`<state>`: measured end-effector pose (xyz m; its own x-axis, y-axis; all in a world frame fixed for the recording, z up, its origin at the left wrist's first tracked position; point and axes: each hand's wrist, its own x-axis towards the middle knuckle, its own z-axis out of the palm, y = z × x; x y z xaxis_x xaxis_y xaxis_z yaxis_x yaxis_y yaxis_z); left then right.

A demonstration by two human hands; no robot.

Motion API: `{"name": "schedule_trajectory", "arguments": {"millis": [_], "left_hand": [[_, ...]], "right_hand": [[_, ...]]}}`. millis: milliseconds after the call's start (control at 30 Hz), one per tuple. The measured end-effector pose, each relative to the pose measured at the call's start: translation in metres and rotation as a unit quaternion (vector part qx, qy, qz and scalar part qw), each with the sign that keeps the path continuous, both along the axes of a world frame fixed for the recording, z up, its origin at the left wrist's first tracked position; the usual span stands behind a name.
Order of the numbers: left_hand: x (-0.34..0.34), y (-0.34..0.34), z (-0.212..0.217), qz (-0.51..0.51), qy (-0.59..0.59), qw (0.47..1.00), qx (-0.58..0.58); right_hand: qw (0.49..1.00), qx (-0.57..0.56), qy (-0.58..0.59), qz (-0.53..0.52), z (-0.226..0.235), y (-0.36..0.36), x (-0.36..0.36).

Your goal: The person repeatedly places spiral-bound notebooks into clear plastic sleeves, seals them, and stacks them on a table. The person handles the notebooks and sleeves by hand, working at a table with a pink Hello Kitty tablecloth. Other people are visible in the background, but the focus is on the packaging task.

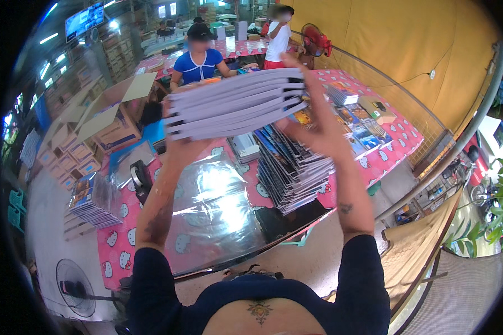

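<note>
Clamped between left hand (181, 148) and wide-spread right hand (320, 133), thick white-edged paper booklet stack (235, 106) hovers above the pink patterned table (115, 252); on it, clear plastic sheets (209, 229), leaning dark-covered book pile (288, 167); left of it, open brown cardboard box (115, 133).

A pink cartoon-print table (115, 252) bears clear plastic sheets (212, 209) toward seven o'clock, a black object (141, 180) toward nine, stacked books (292, 167) toward three and a brown box (381, 116) toward two.
</note>
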<state>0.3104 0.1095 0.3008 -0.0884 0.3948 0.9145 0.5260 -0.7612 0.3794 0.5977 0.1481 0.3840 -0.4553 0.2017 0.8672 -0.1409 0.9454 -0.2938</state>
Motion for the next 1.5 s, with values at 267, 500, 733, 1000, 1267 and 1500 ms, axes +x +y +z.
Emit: {"name": "schedule_trajectory", "arguments": {"millis": [267, 500, 733, 1000, 1267, 1500], "left_hand": [[-0.061, -0.135, -0.175, -0.129, -0.403, 0.863, -0.275], [-0.067, -0.174, -0.279, -0.068, -0.328, 0.861, -0.384], [-0.074, -0.164, -0.255, -0.067, -0.246, 0.86, -0.441], [-0.088, -0.17, -0.19, 0.097, 0.003, 0.88, -0.464], [-0.004, -0.147, -0.143, 0.171, 0.336, 0.828, -0.415], [-0.019, -0.137, -0.142, 0.291, 0.418, 0.776, -0.372]], "right_hand": [[0.935, -0.342, 0.017, 0.092, -0.203, -0.05, -0.125], [0.747, -0.635, 0.006, 0.196, -0.346, -0.087, -0.166], [0.83, -0.548, 0.002, 0.106, -0.342, -0.082, -0.163], [0.867, -0.471, -0.159, 0.038, -0.335, -0.069, -0.142], [0.779, -0.599, -0.056, 0.178, -0.33, -0.069, -0.15], [0.873, -0.459, -0.122, 0.113, -0.34, -0.059, -0.146]]}}
